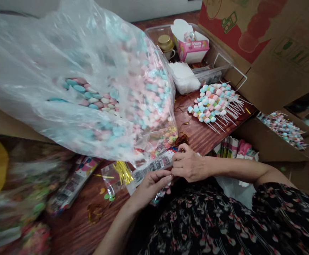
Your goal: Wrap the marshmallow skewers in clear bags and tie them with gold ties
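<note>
My left hand (151, 187) and my right hand (188, 164) meet close together in front of me, both pinching a clear plastic packet with a printed label (154, 166). Its lower end hangs below my left hand. A large clear plastic bag of pink, white and blue marshmallow-like sweets (104, 85) bulges just beyond my hands and nearly touches the packet. On the wooden table (199, 136) farther right lies a heap of sweets threaded on white sticks (213, 102). Gold twist ties (124, 172) in a small clear bag lie left of my left hand.
Beyond the sticks stands a plastic tub (189, 60) holding a pink box and a jar. Cardboard cartons (271, 138) at right hold more sweet sticks. Blurred packets of sweets (29, 187) are heaped at left, and printed strips (73, 186) lie on the table.
</note>
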Action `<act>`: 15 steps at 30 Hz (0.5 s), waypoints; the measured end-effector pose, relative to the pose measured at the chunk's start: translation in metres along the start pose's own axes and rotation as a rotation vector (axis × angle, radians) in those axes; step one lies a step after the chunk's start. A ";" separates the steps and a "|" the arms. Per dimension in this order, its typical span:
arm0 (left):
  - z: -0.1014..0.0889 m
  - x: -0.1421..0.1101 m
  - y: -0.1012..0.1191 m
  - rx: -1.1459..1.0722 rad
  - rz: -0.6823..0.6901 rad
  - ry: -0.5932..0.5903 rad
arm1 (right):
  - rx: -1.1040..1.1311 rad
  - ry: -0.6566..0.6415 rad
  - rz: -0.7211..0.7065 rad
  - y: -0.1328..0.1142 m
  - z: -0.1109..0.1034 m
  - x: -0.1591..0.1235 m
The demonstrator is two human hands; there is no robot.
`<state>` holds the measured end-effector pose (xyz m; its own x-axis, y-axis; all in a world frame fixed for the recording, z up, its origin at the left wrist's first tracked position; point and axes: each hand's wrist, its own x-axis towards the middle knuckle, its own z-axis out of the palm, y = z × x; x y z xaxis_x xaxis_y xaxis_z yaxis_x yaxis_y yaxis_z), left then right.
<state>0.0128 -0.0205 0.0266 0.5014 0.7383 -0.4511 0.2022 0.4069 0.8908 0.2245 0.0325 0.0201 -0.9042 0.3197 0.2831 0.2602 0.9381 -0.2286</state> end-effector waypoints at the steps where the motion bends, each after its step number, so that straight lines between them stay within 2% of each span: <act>1: 0.003 0.001 0.001 0.189 0.095 0.071 | 0.015 -0.053 0.077 -0.002 0.002 0.002; 4: 0.010 0.005 -0.002 0.678 0.323 0.309 | 0.084 -0.183 0.274 -0.005 0.003 0.006; 5: 0.011 0.007 -0.005 0.767 0.358 0.368 | 0.105 -0.197 0.305 -0.003 0.000 0.006; 7: 0.011 0.010 -0.012 0.793 0.399 0.445 | 0.110 -0.161 0.349 0.010 -0.011 0.006; 9: 0.008 0.010 -0.019 0.638 0.410 0.497 | 0.050 -0.066 0.423 0.035 -0.025 0.004; 11: 0.004 0.009 -0.024 0.348 0.348 0.540 | -0.078 0.020 0.583 0.069 -0.035 0.004; 13: 0.002 0.007 -0.024 0.003 0.200 0.576 | -0.180 -0.036 0.686 0.101 -0.037 0.007; 15: 0.003 0.006 -0.021 -0.305 0.060 0.620 | -0.236 -0.180 0.656 0.124 -0.033 0.013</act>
<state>0.0140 -0.0267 0.0055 -0.0875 0.8985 -0.4302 -0.1018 0.4215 0.9011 0.2563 0.1569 0.0261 -0.5732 0.8194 -0.0063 0.8167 0.5707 -0.0858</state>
